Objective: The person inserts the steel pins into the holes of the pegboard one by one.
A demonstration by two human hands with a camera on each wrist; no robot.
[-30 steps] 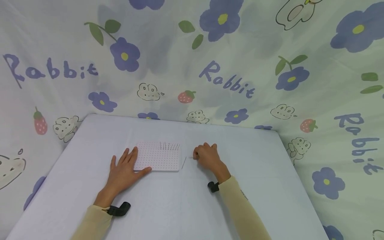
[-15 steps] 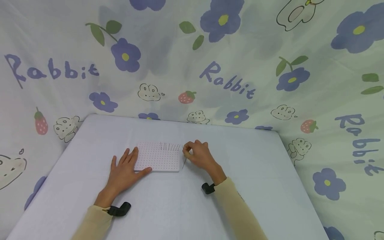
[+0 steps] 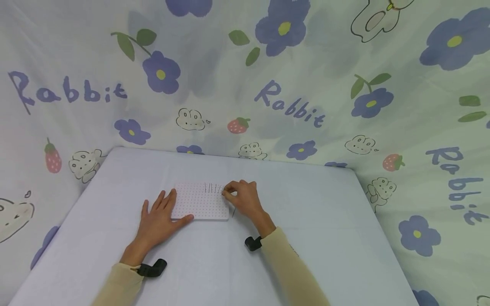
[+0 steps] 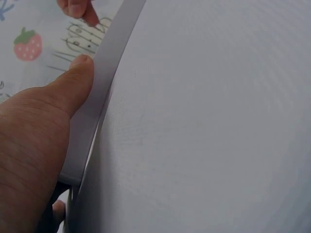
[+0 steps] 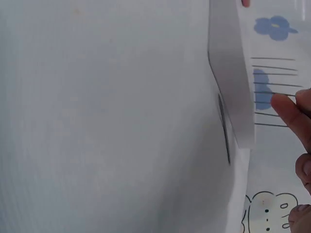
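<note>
A white board dotted with small holes [image 3: 195, 207] lies flat on the table. Several thin dark needles [image 3: 211, 188] stand in a row near its far right corner; they show side-on in the right wrist view. My left hand [image 3: 155, 223] rests at the board's left end, fingers spread and straight, thumb along the near edge. Over the right end of the row, my right hand [image 3: 246, 199] pinches a thin needle between thumb and forefinger, largely hidden by the fingers. Whether its tip sits in a hole, I cannot tell. One loose needle [image 5: 224, 128] lies beside the board's right edge.
The white-covered table [image 3: 306, 263] runs back to a hanging cloth [image 3: 214, 76] printed with flowers, rabbits and strawberries. A black wrist camera sits on each forearm, the left one [image 3: 152, 268] and the right one [image 3: 252, 243].
My right hand has picked up a needle from the table right of the board and carried it left to the row's right end. The left hand has stayed in place.
</note>
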